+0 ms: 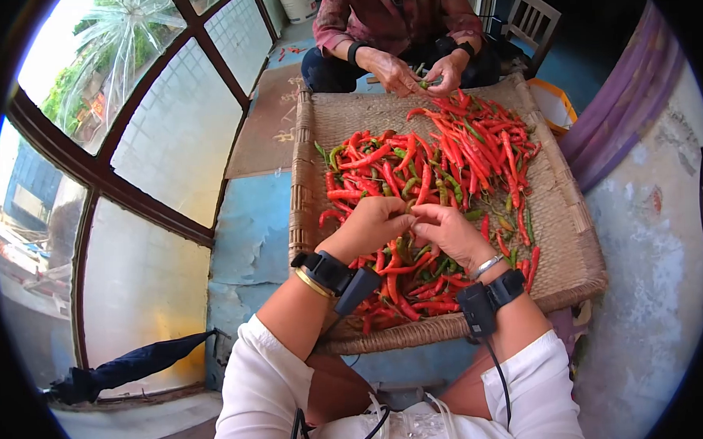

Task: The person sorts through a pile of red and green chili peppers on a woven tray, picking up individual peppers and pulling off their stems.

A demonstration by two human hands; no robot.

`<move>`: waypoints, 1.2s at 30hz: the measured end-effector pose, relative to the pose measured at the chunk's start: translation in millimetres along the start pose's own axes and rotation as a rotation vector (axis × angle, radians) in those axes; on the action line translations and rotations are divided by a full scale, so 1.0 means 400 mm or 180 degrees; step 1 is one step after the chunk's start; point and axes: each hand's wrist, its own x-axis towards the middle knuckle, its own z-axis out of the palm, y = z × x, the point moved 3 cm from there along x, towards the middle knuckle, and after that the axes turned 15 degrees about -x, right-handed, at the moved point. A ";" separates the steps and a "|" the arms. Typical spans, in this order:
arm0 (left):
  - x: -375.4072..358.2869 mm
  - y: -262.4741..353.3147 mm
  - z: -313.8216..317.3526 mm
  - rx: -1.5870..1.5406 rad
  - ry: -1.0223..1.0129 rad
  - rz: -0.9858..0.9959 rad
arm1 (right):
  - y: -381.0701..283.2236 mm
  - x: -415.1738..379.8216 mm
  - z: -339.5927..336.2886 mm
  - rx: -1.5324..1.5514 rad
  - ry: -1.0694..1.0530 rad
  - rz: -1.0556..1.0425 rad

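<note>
My left hand [375, 225] and my right hand [449, 230] meet above a heap of chili peppers. The fingers of both are closed in a pinch, tip to tip, around a chili pepper that they mostly hide. Red chili peppers [365, 159], with some green ones mixed in, surround my hands. They lie on a rectangular woven tray [557, 243] with a thick rolled rim. More red chilies [401, 307] lie beneath my wrists.
Across the tray sits another person, whose hands [416, 74] hold a green chili. A framed window [163, 133] runs along the left, with a folded dark umbrella [140, 366] below. On the right are a wall [648, 286], a purple curtain [626, 109] and a chair [532, 20].
</note>
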 end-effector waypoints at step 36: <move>0.003 -0.084 0.071 0.1342 -0.0679 0.0125 | 0.094 0.047 -0.008 -0.1001 0.0004 -0.0008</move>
